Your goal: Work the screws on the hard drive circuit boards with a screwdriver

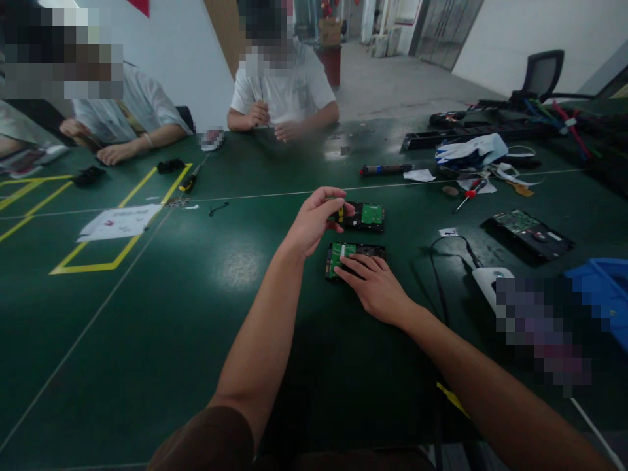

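Note:
My left hand [316, 219] is closed in a pinch around a yellow-and-black screwdriver [341, 213], whose shaft I cannot make out. It is held beside and partly over a hard drive [371, 214] with a green circuit board. Nearer to me lies a second hard drive [335, 254], also board side up. My right hand [380, 288] rests on this nearer drive, its fingers stretched out across the top and covering part of it.
On the right are another hard drive [532, 234], a red-handled screwdriver [473, 193], gloves [473, 152], a blue bin [601, 281] and a white device [490, 281] with a cable. Leftward lie papers [120, 222] and another yellow-black screwdriver [190, 180]. Other people sit across the green table.

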{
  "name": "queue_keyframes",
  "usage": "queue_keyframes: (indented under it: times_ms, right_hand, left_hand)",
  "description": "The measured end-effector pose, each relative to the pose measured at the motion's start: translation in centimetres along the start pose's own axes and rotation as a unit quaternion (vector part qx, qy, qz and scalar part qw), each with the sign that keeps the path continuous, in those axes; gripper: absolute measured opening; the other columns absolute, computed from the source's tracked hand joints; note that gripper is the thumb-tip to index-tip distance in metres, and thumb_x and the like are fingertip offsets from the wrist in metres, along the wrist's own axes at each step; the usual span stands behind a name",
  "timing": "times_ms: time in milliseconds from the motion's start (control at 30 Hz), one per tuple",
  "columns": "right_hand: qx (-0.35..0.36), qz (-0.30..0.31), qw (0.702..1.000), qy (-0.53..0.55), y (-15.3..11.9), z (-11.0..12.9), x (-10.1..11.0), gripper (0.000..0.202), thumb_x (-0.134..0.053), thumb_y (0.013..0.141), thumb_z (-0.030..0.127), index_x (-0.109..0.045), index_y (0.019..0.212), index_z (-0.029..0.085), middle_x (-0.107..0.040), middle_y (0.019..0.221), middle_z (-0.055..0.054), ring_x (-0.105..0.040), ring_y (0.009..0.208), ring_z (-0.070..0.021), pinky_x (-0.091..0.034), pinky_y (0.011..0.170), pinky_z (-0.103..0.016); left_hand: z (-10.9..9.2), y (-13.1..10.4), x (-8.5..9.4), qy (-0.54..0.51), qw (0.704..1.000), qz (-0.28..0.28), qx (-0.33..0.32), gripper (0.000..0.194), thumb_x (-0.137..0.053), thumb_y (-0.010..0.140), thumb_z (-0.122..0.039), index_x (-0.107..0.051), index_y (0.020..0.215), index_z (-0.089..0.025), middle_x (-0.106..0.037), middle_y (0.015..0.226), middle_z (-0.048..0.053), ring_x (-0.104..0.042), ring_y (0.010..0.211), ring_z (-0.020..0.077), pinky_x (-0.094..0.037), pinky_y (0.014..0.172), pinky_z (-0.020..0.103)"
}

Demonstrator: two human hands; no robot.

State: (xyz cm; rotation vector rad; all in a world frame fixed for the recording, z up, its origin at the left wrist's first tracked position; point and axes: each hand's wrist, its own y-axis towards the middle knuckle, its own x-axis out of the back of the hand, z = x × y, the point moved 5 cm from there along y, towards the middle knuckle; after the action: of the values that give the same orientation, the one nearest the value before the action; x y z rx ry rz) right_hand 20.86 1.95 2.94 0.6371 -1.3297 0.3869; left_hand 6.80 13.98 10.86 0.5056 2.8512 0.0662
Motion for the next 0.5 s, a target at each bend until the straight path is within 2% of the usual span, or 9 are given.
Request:
queue_keyframes:
  times_ms: [167,333,500]
  right_hand:
    - [0.001,0.004,1.000,-0.002,0.02,0.01,0.02,0.056,-0.053,0.100,0.014,-0.055,0.155,0.026,-0.050,0.163,-0.008,-0.043,0.147,-0.0325,-0.036,0.112,-0.052]
    - [0.001,0.007,1.000,0.000,0.03,-0.06,-0.17,0.062,-0.058,0.096,0.013,-0.053,0.157,0.029,-0.051,0.162,-0.009,-0.043,0.146,-0.0342,-0.035,0.112,-0.053]
    - [0.000,0.004,1.000,0.000,-0.04,-0.16,-0.29,0.064,-0.058,0.096,0.013,-0.052,0.157,0.029,-0.050,0.163,-0.009,-0.042,0.147,-0.0339,-0.035,0.113,-0.053]
  left_hand:
    - [0.10,0.03,0.09,-0.011,1.000,-0.006,0.009,0.010,-0.063,0.090,-0.029,-0.059,0.097,-0.022,-0.076,0.099,0.007,-0.073,0.093,0.0197,-0.050,0.060,0.025]
    - [-0.13,0.15,0.16,0.007,1.000,-0.014,-0.013,0.011,-0.061,0.089,-0.027,-0.069,0.090,-0.019,-0.073,0.101,0.009,-0.069,0.093,0.0192,-0.049,0.058,0.024]
    - [-0.12,0.24,0.20,0.022,1.000,-0.007,-0.020,0.017,-0.060,0.089,-0.026,-0.074,0.089,-0.018,-0.070,0.092,0.009,-0.065,0.085,0.0177,-0.048,0.056,0.024]
